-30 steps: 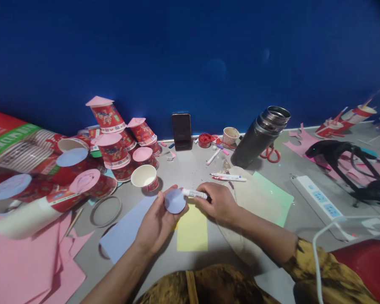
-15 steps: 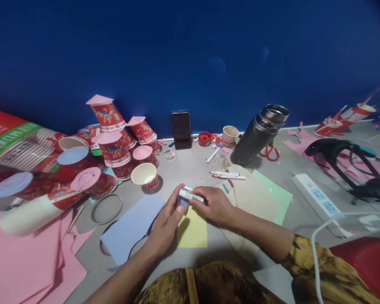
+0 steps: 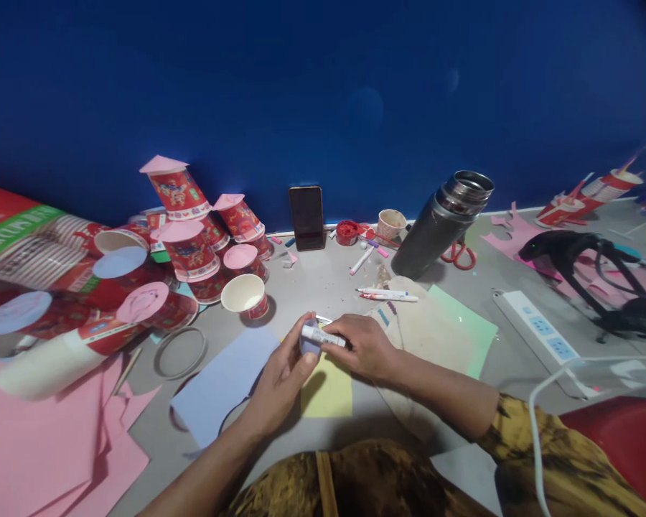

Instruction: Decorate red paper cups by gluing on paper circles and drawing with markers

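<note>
White tube (image 3: 324,336), blue paper disc (image 3: 309,347) — both in hands (image 3: 369,346).

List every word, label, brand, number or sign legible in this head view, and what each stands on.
"PERCUPS": likely reading, blurred, on the green band of the packet; further letters there are unclear.
Red part of the packet: pale lettering at the picture's edge, not readable.
White stick in the right hand: print too small.
Red paper cups: printed pictures; small marks unreadable.
No numbers can be read.
</note>
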The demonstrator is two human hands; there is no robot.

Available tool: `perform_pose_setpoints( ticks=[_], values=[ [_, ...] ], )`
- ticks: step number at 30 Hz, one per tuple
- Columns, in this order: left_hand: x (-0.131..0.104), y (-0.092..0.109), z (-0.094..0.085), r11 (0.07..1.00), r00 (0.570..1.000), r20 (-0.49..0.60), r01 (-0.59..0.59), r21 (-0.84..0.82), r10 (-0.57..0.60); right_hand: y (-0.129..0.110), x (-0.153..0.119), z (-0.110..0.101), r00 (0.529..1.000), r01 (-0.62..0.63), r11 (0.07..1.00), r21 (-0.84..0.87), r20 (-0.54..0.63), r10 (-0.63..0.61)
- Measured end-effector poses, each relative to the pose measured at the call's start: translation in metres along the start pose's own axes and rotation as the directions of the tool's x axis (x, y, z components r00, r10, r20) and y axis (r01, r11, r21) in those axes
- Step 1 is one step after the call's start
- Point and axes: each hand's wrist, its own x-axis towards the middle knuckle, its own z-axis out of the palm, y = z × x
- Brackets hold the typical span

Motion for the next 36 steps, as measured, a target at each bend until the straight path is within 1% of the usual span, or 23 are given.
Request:
perform_pose_setpoints(
  ticks=[2, 5, 7, 9, 10, 11, 12, 13, 14, 15, 16, 17, 18, 20, 23, 25, 27, 29, 30, 32, 34, 36],
  values=[
    [0.000, 0.001, -0.001, 1.000, 1.000, 0.005, 0.013, -0.020, -0.012, 0.001, -0.001, 0.001, 0.995, 0.097, 0.992, -0.074, -0.018, -0.099],
    [0.000, -0.002, -0.003, 0.997, 0.999, 0.002, 0.036, -0.065, -0.036, 0.001, -0.002, 0.000, 0.972, 0.226, 0.951, -0.211, -0.015, -0.234],
    [0.001, -0.005, -0.004, 0.990, 0.997, -0.010, 0.069, -0.126, -0.071, 0.001, -0.002, -0.001, 0.958, 0.277, 0.924, -0.264, 0.006, -0.286],
    [0.002, -0.008, -0.005, 0.964, 0.991, 0.001, 0.132, -0.229, -0.136, -0.001, -0.001, -0.003, 0.960, 0.276, 0.931, -0.239, 0.014, -0.281],
    [0.003, -0.008, -0.005, 0.942, 0.986, 0.022, 0.167, -0.290, -0.168, -0.002, -0.001, -0.003, 0.971, 0.237, 0.952, -0.194, 0.006, -0.241],
    [0.004, -0.009, -0.005, 0.918, 0.982, 0.045, 0.189, -0.348, -0.185, -0.004, 0.000, -0.004, 0.986, 0.165, 0.977, -0.132, -0.010, -0.168],
    [0.005, -0.009, -0.005, 0.898, 0.982, 0.059, 0.188, -0.398, -0.179, -0.006, 0.000, -0.006, 0.998, 0.059, 0.997, -0.054, -0.023, -0.061],
    [0.006, -0.009, -0.004, 0.886, 0.986, 0.059, 0.166, -0.433, -0.157, -0.008, 0.002, -0.007, 0.997, -0.073, 0.997, 0.037, -0.024, 0.074],
    [0.007, -0.010, -0.004, 0.884, 0.991, 0.047, 0.130, -0.449, -0.122, -0.010, 0.003, -0.009, 0.977, -0.210, 0.969, 0.128, -0.005, 0.213],
    [0.007, -0.010, -0.003, 0.892, 0.996, 0.031, 0.090, -0.443, -0.085, -0.012, 0.005, -0.010, 0.941, -0.335, 0.918, 0.211, 0.029, 0.337],
    [0.006, -0.011, -0.003, 0.908, 0.999, 0.018, 0.053, -0.416, -0.050, -0.014, 0.007, -0.012, 0.898, -0.435, 0.856, 0.279, 0.070, 0.434],
    [0.005, -0.012, -0.002, 0.928, 1.000, 0.014, 0.025, -0.372, -0.022, -0.016, 0.008, -0.014, 0.860, -0.504, 0.797, 0.333, 0.105, 0.500],
    [0.003, -0.013, -0.001, 0.949, 1.000, 0.024, 0.009, -0.314, -0.001, -0.017, 0.010, -0.015, 0.834, -0.542, 0.754, 0.372, 0.130, 0.536],
    [-0.002, -0.015, 0.000, 0.981, 0.999, 0.050, -0.012, -0.191, 0.021, -0.019, 0.011, -0.017, 0.818, -0.561, 0.717, 0.415, 0.143, 0.557],
    [-0.007, -0.014, 0.002, 0.998, 0.997, 0.072, -0.015, -0.057, 0.019, -0.020, 0.010, -0.014, 0.831, -0.545, 0.739, 0.397, 0.136, 0.540],
    [-0.008, -0.013, 0.003, 0.999, 0.997, 0.069, -0.019, -0.026, 0.021, -0.019, 0.006, -0.010, 0.852, -0.517, 0.784, 0.343, 0.116, 0.511],
    [-0.007, -0.011, 0.002, 1.000, 0.998, 0.062, -0.016, -0.026, 0.017, -0.016, 0.003, -0.006, 0.896, -0.441, 0.861, 0.252, 0.074, 0.438],
    [-0.005, -0.011, 0.001, 1.000, 0.999, 0.052, -0.002, -0.029, 0.004, -0.013, 0.001, -0.002, 0.946, -0.323, 0.937, 0.135, 0.025, 0.323],
    [-0.004, -0.010, 0.001, 1.000, 0.999, 0.044, 0.004, -0.027, -0.002, -0.012, 0.000, -0.001, 0.964, -0.265, 0.961, 0.080, 0.009, 0.265],
    [-0.003, -0.010, 0.001, 0.999, 0.999, 0.036, 0.014, -0.041, -0.012, -0.011, -0.001, -0.001, 0.981, -0.195, 0.981, 0.009, -0.002, 0.195],
    [-0.002, -0.009, 0.002, 0.995, 0.999, 0.040, 0.036, -0.090, -0.032, -0.012, 0.000, -0.002, 0.977, -0.211, 0.977, 0.017, -0.004, 0.211],
    [-0.002, -0.009, 0.004, 0.987, 0.997, 0.047, 0.063, -0.147, -0.056, -0.014, 0.002, -0.005, 0.946, -0.323, 0.938, 0.126, 0.011, 0.324]
  ],
)
